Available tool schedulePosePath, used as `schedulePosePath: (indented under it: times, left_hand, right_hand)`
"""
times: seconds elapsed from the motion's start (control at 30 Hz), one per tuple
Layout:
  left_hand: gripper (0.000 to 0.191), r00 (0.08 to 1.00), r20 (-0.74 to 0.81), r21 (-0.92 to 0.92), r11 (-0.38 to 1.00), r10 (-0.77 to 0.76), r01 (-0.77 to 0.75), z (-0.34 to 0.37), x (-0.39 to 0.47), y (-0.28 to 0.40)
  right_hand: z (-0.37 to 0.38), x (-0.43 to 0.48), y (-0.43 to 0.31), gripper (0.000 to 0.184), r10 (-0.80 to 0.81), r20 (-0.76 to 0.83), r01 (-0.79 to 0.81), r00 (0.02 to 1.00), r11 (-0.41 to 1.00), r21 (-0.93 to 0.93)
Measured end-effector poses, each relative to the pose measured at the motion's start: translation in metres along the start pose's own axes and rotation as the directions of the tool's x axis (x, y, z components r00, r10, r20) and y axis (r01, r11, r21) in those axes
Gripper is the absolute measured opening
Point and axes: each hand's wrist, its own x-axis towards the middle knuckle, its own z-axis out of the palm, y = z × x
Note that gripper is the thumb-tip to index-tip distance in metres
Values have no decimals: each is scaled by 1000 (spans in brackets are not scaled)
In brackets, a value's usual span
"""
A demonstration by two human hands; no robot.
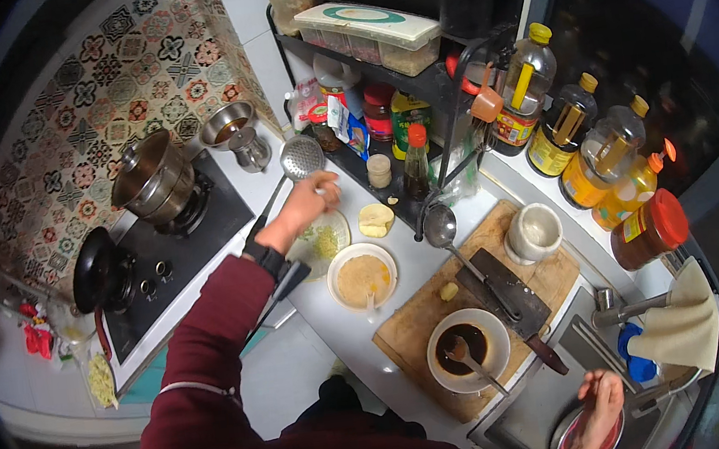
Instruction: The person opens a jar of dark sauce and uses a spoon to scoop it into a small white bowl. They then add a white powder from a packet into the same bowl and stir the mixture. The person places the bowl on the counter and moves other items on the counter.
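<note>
My left hand (307,205) hovers between a perforated skimmer (303,158) and a plate (338,223) of minced pale and green bits. Its fingers are loosely bent, with nothing visible in them. Near that hand are a yellowish peeled piece (376,220) and a white bowl (334,278) of tan paste with a spoon. My right hand (600,400) is above a round basin (564,430) at the sink, fingers curled apart and seemingly holding nothing. A white bowl (500,341) of dark sauce holds a spoon (475,364).
On the wooden cutting board (405,335) lie a cleaver (532,308), a ladle (441,225) and a stone mortar (533,234). A black rack (374,63) carries jars and bottles. Oil bottles (567,124) line the ledge. A lidded pot (158,181) and wok (95,271) occupy the stove.
</note>
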Motion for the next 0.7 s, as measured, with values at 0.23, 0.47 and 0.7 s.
schedulePosePath:
  times: [0.23, 0.47, 0.7]
  left_hand:
    - [27, 977, -202, -22, 998, -63, 60, -40, 184, -60]
    - [38, 888, -186, 846, 528, 422, -74, -38, 255, -72]
    - [36, 934, 74, 536, 776, 349, -332, -75, 205, 26]
  right_hand:
    - [81, -110, -7, 22, 219, -269, -200, 938, 975, 96]
    - [167, -165, 17, 20, 240, -335, -284, 911, 955, -87]
    - [223, -177, 20, 15, 407, -162, -419, 899, 907, -44]
